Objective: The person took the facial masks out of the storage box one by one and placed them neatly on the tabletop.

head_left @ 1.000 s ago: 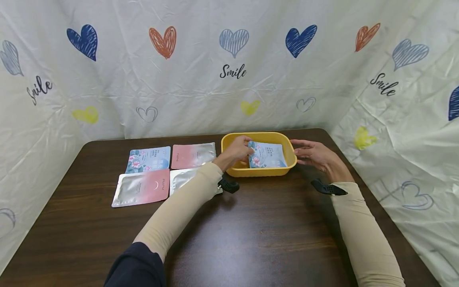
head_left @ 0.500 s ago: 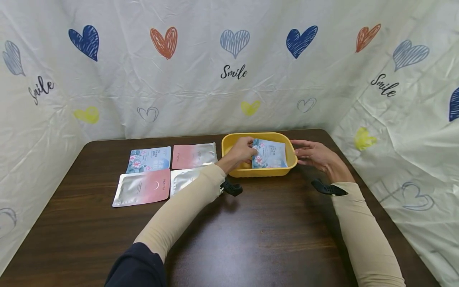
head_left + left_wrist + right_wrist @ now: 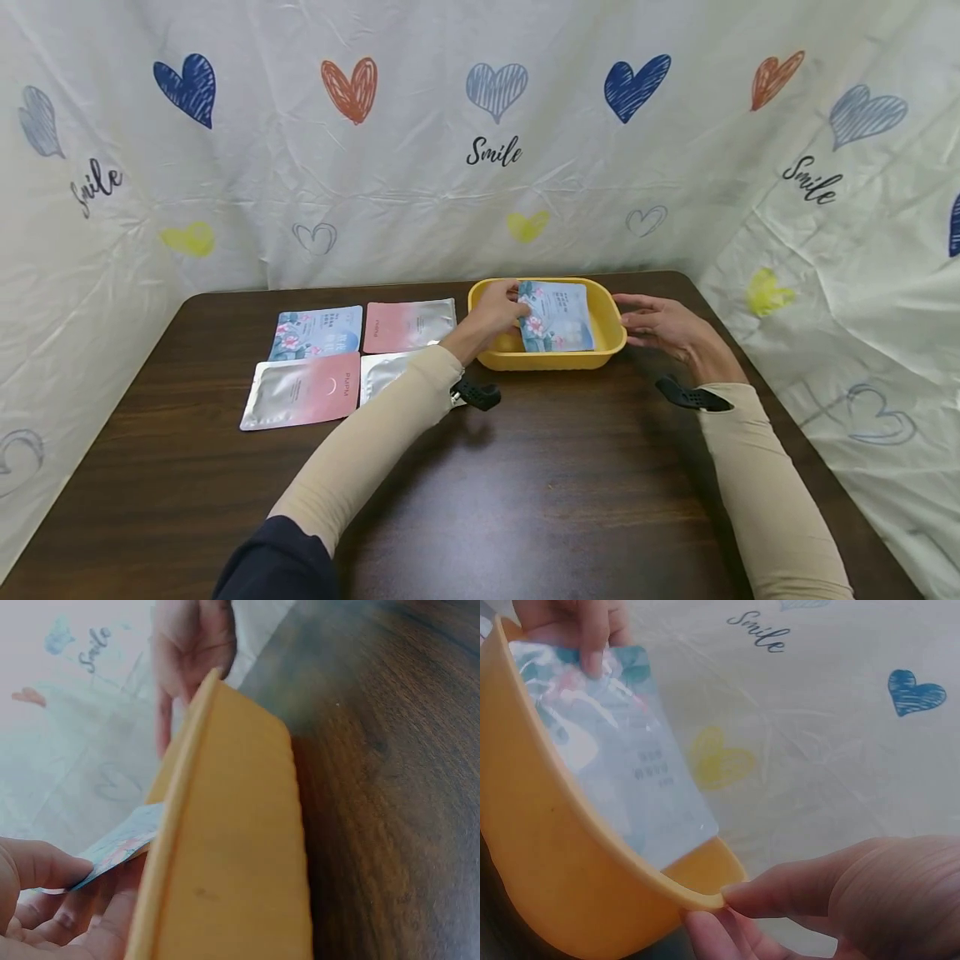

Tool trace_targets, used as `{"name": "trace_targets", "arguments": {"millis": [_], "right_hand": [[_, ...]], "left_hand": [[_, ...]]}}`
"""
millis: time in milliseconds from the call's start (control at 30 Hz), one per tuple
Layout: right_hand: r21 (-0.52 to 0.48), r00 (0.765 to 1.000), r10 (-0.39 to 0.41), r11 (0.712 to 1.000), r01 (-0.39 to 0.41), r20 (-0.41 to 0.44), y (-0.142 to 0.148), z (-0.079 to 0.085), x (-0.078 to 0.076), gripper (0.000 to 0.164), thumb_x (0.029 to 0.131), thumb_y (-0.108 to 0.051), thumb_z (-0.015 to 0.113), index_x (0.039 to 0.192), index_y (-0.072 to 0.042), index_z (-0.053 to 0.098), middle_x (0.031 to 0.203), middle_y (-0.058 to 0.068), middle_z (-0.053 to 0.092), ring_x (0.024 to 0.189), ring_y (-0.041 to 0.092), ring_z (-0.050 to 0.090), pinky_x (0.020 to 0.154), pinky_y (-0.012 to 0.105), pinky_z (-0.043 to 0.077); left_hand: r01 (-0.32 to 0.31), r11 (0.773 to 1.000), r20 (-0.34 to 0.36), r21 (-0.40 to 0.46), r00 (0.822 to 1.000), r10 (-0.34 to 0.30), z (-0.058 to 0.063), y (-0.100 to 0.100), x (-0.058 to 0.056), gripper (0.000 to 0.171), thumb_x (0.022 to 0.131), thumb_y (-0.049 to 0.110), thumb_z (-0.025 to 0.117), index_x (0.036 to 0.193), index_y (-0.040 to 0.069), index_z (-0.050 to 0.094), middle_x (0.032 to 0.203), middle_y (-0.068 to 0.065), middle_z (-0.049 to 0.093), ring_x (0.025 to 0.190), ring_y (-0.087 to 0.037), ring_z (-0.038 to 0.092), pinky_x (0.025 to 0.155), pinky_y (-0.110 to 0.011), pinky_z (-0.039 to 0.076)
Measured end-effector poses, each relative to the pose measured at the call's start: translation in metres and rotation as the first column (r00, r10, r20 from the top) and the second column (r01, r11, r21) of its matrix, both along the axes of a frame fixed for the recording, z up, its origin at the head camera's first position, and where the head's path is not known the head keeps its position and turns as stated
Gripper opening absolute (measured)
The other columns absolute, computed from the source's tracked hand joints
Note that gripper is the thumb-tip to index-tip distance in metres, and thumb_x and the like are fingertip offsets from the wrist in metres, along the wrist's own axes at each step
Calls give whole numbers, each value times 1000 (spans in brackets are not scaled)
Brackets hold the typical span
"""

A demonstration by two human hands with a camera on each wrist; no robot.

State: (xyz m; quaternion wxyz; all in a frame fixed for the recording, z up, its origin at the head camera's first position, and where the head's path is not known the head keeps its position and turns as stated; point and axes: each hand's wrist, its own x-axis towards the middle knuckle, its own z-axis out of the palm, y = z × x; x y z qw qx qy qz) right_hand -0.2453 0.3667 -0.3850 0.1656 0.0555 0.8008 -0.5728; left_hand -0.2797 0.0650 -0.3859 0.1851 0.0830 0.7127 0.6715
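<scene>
My left hand [image 3: 497, 308] pinches one end of a light blue sheet mask packet [image 3: 558, 317] with pink flowers, thumb on top and fingers beneath. The packet lies tilted in the mouth of a yellow plastic basin [image 3: 540, 361]; its far end reaches below the rim in the right wrist view. On the basin's right end, my right hand [image 3: 667, 329] grips the rim [image 3: 694, 896] between thumb and fingers.
Left of the basin lie another blue floral packet [image 3: 318, 332], a pink-silver packet [image 3: 408, 323], a second pink-silver packet [image 3: 300, 392] and a silver one [image 3: 381, 372] partly under my left forearm. A white printed cloth [image 3: 405, 217] hangs behind the dark wooden table [image 3: 562, 483].
The blue packet shifts right a little, then back left and higher with my left hand. My right hand keeps its place at the basin's rim.
</scene>
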Motion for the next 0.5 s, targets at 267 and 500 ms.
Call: {"name": "trace_targets", "arguments": {"millis": [267, 500], "right_hand": [[9, 1000, 14, 1000, -14, -5, -3, 2, -3, 58, 105, -15, 56, 159, -10, 34, 120, 4, 62, 100, 13, 66, 93, 31, 57], [5, 999, 42, 999, -42, -6, 1, 1, 0, 60, 105, -14, 56, 159, -8, 31, 118, 3, 64, 100, 12, 67, 94, 31, 57]], "left_hand": [[1, 1000, -59, 26, 998, 1, 14, -32, 3, 38, 98, 0, 61, 136, 2, 55, 114, -15, 67, 87, -23, 67, 69, -37, 62], [-39, 999, -36, 34, 999, 41, 20, -64, 8, 42, 97, 0, 63, 138, 4, 54, 119, -14, 67, 90, -23, 69, 77, -41, 62]]}}
